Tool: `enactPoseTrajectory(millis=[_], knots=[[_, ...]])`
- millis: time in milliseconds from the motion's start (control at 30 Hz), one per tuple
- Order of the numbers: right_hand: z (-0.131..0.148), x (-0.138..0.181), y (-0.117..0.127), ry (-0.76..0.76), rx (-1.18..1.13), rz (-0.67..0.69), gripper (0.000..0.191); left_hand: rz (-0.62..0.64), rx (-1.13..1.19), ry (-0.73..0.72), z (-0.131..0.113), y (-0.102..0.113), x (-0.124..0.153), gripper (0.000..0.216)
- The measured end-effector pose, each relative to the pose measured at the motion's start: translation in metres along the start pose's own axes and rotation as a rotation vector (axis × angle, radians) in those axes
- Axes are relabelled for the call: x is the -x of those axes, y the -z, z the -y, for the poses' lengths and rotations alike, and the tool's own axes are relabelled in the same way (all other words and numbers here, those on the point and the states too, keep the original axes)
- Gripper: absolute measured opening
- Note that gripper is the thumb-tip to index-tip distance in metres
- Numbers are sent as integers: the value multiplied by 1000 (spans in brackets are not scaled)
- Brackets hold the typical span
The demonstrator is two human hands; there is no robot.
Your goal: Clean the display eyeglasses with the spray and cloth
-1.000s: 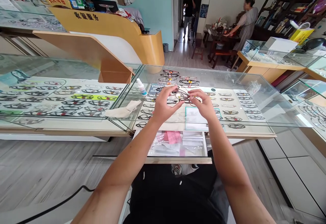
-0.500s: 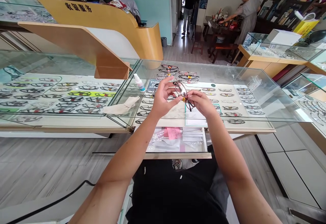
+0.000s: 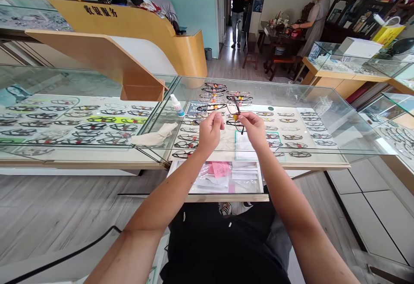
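Eyeglasses (image 3: 233, 113) are sitting between both hands, hovering just above the glass display counter (image 3: 323, 146), at about 12 o'clock from the person's body. Left hand (image 3: 211, 132) is pinching something thin at the 9 o'clock side of the frame, fingers closed narrow; looks like a temple arm or a bit of cloth, cannot tell which. Right hand (image 3: 255, 129) is gripping the frame near the hinge at the 3 o'clock side, fingertips tight on it. Frame is tilting, one lens up toward 12 o'clock.

Handling guess: very light, thin frame, stiff but bendable, lenses smudge and scratch easily. Best hold looks like the temples or the rim edge near the hinges, not the lens faces.

Spray bottle (image 3: 177, 105) is standing at 10 o'clock from the hands, and a beige cleaning cloth (image 3: 155, 137) is lying at 9 o'clock on the glass. Loose frames (image 3: 215, 89) are lying at 12 o'clock. Open drawer (image 3: 226, 180) is sitting at 6 o'clock below the counter.
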State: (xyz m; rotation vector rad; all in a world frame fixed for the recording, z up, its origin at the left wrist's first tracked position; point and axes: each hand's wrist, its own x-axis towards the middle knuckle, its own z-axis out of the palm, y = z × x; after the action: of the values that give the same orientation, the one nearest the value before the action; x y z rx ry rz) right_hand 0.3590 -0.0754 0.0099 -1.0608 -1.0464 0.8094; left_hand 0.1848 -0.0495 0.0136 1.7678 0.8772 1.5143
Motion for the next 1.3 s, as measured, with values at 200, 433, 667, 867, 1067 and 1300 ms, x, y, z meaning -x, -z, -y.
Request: enactPoseTrajectory(millis=[200, 433, 667, 867, 1067, 1300], knots=[[-4, 20, -19, 368, 391, -103, 16, 92, 65, 194, -2, -8, 4, 45], [-6, 26, -23, 513, 570, -65, 11, 63, 170, 337, 6, -8, 0, 40], [-1, 32, -29, 521, 542, -48, 18, 50, 89, 313, 11, 0, -17, 37], [-1, 41, -35, 532, 613, -74, 12, 225, -395, 135, -3, 3, -81, 24], [-6, 45, -38, 487, 608, -63, 8, 510, -928, -10, 0, -36, -137, 26], [-11, 44, -42, 507, 633, -23, 11, 794, -1213, -33, 31, -83, -159, 29]])
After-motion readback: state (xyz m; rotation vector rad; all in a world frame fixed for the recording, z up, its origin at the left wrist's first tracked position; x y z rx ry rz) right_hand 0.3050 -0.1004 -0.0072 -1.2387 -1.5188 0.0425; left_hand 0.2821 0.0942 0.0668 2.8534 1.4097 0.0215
